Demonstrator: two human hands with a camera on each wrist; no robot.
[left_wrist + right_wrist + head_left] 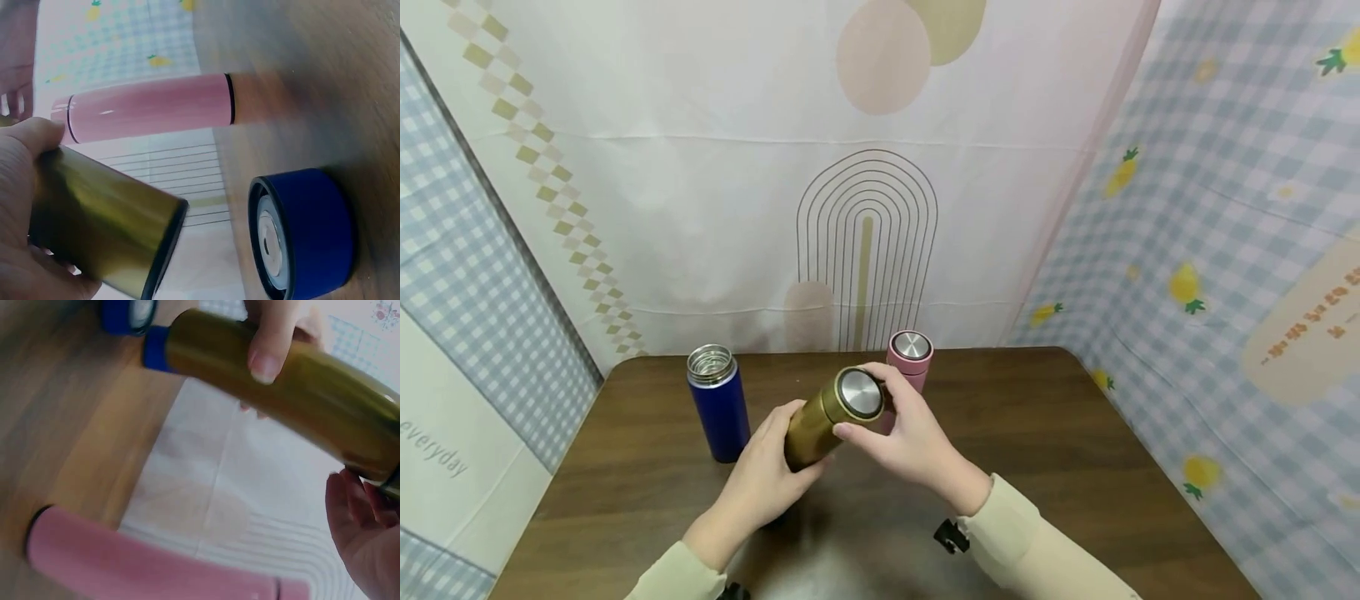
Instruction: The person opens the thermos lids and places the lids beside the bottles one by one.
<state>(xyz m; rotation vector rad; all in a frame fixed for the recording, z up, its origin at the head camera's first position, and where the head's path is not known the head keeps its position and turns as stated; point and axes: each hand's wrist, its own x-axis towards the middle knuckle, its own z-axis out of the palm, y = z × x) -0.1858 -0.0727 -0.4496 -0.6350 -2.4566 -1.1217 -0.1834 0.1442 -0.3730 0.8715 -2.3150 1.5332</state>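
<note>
A gold thermos [811,433] is held tilted above the table, its silver-topped lid [861,393] towards the upper right. My left hand [767,467] grips the body, thumb on one side and fingers round the other. At the lid end, my right hand [910,437] has its thumb on the near side and its fingers over the far side. To the left stands a blue thermos bottle [722,417] with its mouth uncovered. Its blue lid [319,231] rests on the table with the inside facing up, mostly hidden behind my left hand in the head view.
Behind my right hand a pink thermos [912,354] stands upright with its lid on. The brown wooden table [1037,467] ends at a patterned cloth backdrop [722,208]. A checked cloth [1150,292] hangs along the right side.
</note>
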